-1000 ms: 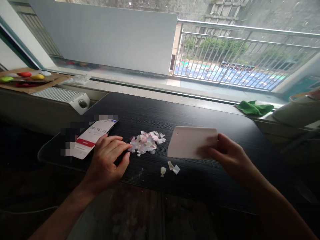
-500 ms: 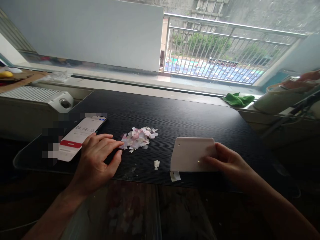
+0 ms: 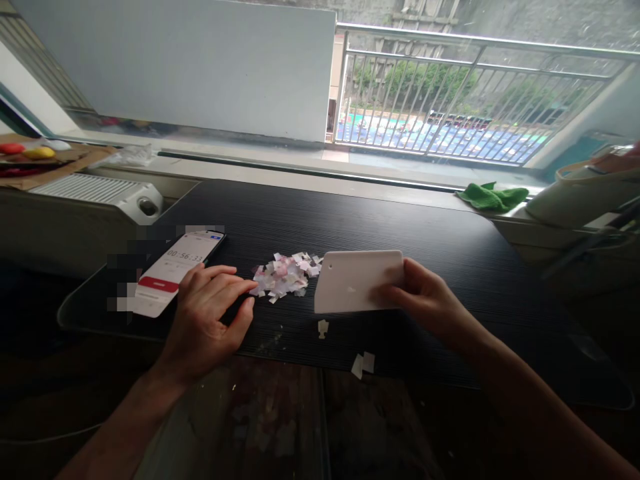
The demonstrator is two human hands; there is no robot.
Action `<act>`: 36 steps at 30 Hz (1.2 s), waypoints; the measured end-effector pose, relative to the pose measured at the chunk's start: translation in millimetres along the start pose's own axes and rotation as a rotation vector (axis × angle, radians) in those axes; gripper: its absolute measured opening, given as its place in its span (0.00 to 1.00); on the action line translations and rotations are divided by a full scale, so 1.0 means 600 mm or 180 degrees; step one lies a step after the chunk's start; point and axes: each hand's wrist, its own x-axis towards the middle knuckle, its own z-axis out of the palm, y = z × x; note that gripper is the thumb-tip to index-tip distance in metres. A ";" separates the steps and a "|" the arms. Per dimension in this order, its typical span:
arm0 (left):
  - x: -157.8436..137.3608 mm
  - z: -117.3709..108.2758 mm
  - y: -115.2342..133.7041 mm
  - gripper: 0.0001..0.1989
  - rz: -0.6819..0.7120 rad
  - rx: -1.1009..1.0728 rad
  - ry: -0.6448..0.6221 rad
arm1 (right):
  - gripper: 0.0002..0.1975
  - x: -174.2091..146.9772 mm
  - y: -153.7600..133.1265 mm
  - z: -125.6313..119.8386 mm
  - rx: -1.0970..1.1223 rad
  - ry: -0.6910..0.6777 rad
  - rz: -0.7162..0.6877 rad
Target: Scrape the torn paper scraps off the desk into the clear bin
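In my right hand (image 3: 425, 287) is a flat white plastic scraper (image 3: 355, 283), pinched by its right end between thumb and fingers. Its left edge is close to the right side of a pile of small torn paper pieces (image 3: 285, 275) in white and pink. At the pile's left side my left hand (image 3: 215, 307) is open, fingers loosely stretched and fingertips at the edge of the scraps. A small paper scrap (image 3: 323, 329) lies just below the scraper. Two more pale scraps (image 3: 363, 364) lie near the table's front edge.
A phone (image 3: 180, 270) showing a timer lies left of my left hand on the black table (image 3: 320, 213). Behind the table, a green cloth (image 3: 493, 197) rests on the sill near a pale bag (image 3: 565, 193). A white slatted appliance (image 3: 105, 193) stands at left.
My right hand has moved the scraper left and away from me, up to the pile, leaving two scraps uncovered behind it. The left hand keeps its place by the pile; the view has shifted slightly.
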 end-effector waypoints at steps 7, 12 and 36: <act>0.001 0.002 -0.003 0.08 -0.0054 -0.0070 -0.0046 | 0.13 -0.021 0.003 -0.021 -0.0271 -0.0201 0.0224; 0.005 -0.017 0.014 0.08 0.0116 -0.0088 0.0025 | 0.13 -0.056 0.000 -0.041 -0.0254 -0.0109 0.0277; -0.006 -0.016 0.167 0.10 0.0950 -0.0764 -0.1228 | 0.19 -0.171 0.022 -0.058 -0.0271 0.0668 0.0414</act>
